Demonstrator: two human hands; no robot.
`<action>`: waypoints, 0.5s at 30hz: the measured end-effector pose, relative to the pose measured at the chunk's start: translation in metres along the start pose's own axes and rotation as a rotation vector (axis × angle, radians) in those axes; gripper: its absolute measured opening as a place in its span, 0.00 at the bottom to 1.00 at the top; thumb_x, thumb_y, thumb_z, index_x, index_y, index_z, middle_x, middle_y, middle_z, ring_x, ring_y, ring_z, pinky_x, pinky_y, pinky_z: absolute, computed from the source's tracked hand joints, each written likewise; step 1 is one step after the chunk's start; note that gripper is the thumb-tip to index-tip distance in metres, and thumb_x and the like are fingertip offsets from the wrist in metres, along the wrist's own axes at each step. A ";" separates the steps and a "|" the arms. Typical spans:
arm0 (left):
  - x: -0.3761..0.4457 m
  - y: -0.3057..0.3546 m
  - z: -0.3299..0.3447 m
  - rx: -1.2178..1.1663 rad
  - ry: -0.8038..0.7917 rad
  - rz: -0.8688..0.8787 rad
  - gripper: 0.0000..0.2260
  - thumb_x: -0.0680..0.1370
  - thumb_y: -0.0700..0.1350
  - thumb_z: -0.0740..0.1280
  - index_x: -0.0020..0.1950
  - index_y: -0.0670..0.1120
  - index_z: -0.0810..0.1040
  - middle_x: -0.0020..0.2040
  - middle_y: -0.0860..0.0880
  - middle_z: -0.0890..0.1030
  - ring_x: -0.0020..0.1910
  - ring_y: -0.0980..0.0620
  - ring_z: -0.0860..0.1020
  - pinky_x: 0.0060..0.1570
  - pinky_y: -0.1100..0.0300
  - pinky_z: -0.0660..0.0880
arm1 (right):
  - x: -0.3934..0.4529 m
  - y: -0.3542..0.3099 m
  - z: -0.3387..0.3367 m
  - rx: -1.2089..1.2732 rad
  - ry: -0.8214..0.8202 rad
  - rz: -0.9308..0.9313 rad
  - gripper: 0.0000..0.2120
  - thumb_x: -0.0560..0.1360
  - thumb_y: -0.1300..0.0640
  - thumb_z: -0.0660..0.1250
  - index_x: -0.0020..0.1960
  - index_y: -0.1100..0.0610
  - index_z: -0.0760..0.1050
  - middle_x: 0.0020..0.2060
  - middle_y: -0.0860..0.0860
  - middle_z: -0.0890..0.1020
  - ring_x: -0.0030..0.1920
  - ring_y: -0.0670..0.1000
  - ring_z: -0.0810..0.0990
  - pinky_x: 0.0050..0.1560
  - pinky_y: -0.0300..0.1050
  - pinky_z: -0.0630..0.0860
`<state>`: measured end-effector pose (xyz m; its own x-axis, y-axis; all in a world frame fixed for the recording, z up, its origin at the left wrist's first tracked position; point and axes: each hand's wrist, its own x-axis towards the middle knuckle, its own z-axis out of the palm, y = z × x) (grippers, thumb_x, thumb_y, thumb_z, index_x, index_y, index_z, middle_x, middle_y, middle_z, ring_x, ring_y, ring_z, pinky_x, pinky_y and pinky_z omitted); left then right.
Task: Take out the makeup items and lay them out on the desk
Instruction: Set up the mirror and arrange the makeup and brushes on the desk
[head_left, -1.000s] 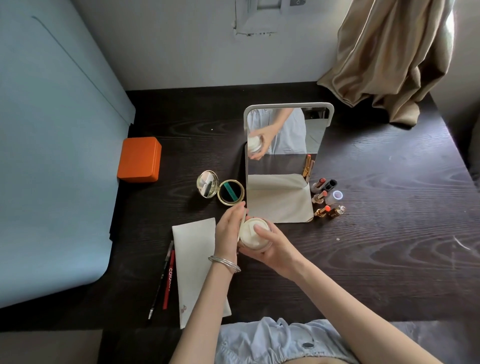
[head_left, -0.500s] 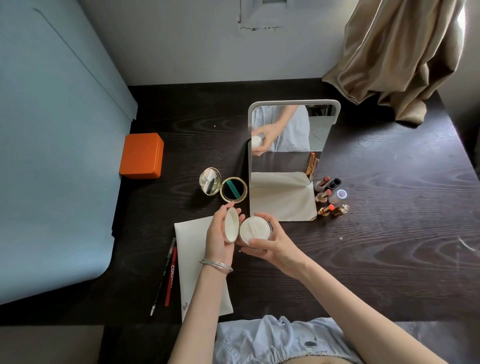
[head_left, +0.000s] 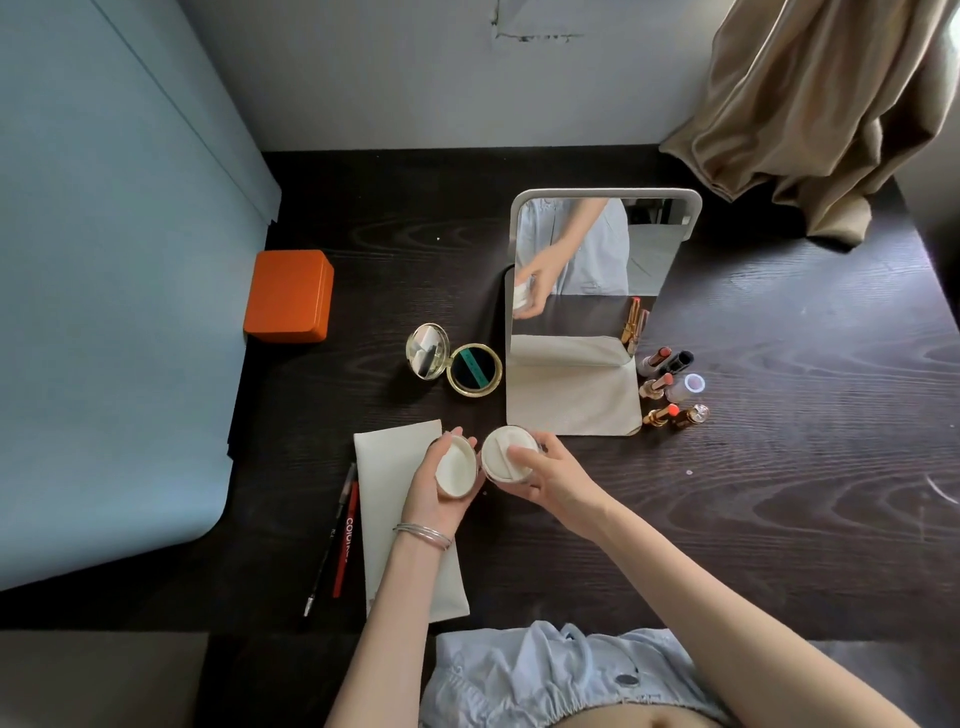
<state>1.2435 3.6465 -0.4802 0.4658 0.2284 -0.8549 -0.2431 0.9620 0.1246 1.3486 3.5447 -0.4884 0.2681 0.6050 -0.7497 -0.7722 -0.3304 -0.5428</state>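
Left hand (head_left: 441, 488) grips the lid (head_left: 456, 467) — right hand (head_left: 545, 475) grips the powder jar (head_left: 501, 457), just beside it, both above the desk (head_left: 779, 519).

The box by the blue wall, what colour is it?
Orange: the box shows plainly in the head view.

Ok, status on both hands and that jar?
Left hand holds round white lid. Right hand grips opened white round jar. Both above dark wooden desk, nothing blocking.

Pencil (head_left: 344, 538) lettering — too small, partly hidden
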 end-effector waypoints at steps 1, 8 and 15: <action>0.003 0.002 -0.003 -0.076 -0.050 -0.039 0.17 0.77 0.39 0.66 0.65 0.42 0.72 0.54 0.51 0.78 0.54 0.63 0.77 0.57 0.66 0.74 | 0.002 0.001 0.001 0.010 0.014 0.003 0.19 0.77 0.62 0.64 0.66 0.59 0.64 0.64 0.60 0.71 0.60 0.59 0.77 0.46 0.45 0.82; 0.002 0.016 -0.021 0.361 0.062 0.187 0.13 0.78 0.45 0.62 0.61 0.45 0.75 0.61 0.42 0.77 0.60 0.45 0.76 0.65 0.49 0.69 | 0.013 0.004 0.010 -0.010 0.017 0.012 0.20 0.76 0.64 0.65 0.67 0.62 0.65 0.63 0.61 0.72 0.59 0.60 0.78 0.52 0.50 0.81; -0.003 0.039 -0.032 0.303 0.112 0.186 0.11 0.78 0.47 0.62 0.58 0.44 0.77 0.55 0.43 0.79 0.56 0.44 0.78 0.57 0.52 0.73 | 0.026 0.007 0.022 -0.121 0.074 -0.019 0.22 0.75 0.61 0.67 0.67 0.60 0.67 0.63 0.60 0.73 0.61 0.59 0.76 0.59 0.54 0.77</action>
<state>1.2052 3.6780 -0.4891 0.3376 0.4022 -0.8511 -0.0441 0.9099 0.4125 1.3370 3.5741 -0.5032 0.3272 0.5583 -0.7624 -0.6924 -0.4074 -0.5955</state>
